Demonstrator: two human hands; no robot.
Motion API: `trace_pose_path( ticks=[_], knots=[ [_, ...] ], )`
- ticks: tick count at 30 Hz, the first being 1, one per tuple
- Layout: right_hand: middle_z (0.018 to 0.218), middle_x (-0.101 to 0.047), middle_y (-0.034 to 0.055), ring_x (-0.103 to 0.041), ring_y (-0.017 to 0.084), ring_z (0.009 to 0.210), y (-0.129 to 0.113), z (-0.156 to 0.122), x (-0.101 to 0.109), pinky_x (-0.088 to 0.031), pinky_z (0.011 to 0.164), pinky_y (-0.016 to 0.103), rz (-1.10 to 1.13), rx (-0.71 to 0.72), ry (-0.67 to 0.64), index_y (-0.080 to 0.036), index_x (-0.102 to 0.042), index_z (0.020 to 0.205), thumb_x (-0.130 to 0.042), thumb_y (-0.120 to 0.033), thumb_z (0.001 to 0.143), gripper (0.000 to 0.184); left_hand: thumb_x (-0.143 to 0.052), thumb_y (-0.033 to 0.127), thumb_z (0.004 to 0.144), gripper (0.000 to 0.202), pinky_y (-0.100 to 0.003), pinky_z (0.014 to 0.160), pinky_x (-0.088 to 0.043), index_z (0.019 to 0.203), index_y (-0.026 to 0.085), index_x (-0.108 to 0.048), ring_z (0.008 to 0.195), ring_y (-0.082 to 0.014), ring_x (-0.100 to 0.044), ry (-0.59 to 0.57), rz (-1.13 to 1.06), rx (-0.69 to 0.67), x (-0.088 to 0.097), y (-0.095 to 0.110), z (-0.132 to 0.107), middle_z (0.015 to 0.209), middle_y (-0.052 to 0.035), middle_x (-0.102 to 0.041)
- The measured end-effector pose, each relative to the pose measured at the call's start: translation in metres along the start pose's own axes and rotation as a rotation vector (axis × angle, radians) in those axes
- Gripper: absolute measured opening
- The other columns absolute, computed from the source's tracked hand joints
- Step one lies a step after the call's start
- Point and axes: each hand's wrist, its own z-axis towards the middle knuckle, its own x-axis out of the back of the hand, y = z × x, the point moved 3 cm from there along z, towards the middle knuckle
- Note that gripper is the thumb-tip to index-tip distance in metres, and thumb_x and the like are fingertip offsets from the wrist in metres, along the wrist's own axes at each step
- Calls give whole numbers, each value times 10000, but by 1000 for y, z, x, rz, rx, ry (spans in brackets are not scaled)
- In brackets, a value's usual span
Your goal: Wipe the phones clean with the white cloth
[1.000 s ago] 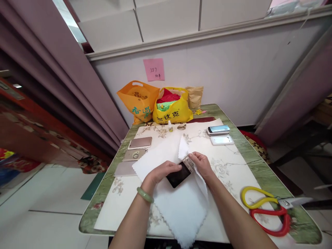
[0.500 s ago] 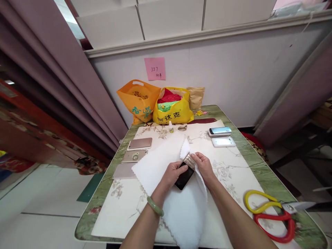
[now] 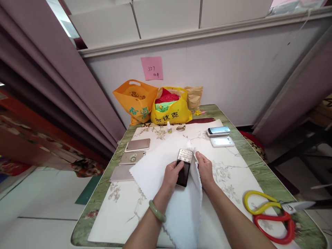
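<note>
My left hand, with a green bangle on its wrist, is closed around a small keypad phone with a dark screen and a silver keypad at its far end. The phone is held lengthwise over a white cloth spread on the table. My right hand pinches a raised fold of that cloth right beside the phone's right edge.
Three phones lie in a column at the left, two more at the right. Yellow-and-red scissors rest near the right front edge. Orange bag, yellow bag, a small bottle stand at the wall end of the table.
The phone has turned from lying slantwise to pointing away from me, keypad end far. My right hand has shifted from the phone's top to the cloth at its right side.
</note>
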Motion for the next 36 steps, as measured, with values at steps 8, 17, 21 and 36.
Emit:
trace_pose_path(
  ticks=[8,17,21,36],
  knots=[
    [1022,-592,69,-557,206,999,-11,-13,-4,-426,905,333,-279,398,-78,-204,-709,997,-456,-440,943,350,-543,682,769,564,-287,648,-412,824,136,-674,684,-171,-554,104,56,-50,6,1,0,730,-50,-650],
    [877,-614,30,-467,95,554,-11,-24,-17,-424,554,261,-369,582,-450,-269,-737,1045,-650,-291,840,224,-619,395,757,250,-275,692,-441,825,160,-674,705,-151,-557,20,-211,-64,15,8,-3,763,-13,-665],
    [832,-629,26,-465,97,536,-11,-27,-19,-395,533,265,-367,525,-579,-273,-771,896,-704,-339,796,138,-666,440,743,328,-294,718,-469,881,143,-681,735,-169,-598,-26,-459,135,17,8,-2,824,-58,-689],
    [818,-629,26,-483,114,557,-9,-23,-15,-411,559,273,-394,468,-535,-248,-749,882,-686,-381,803,166,-590,543,782,395,-260,621,-357,689,158,-591,626,-120,-433,32,-26,-102,13,6,0,658,12,-557]
  ],
)
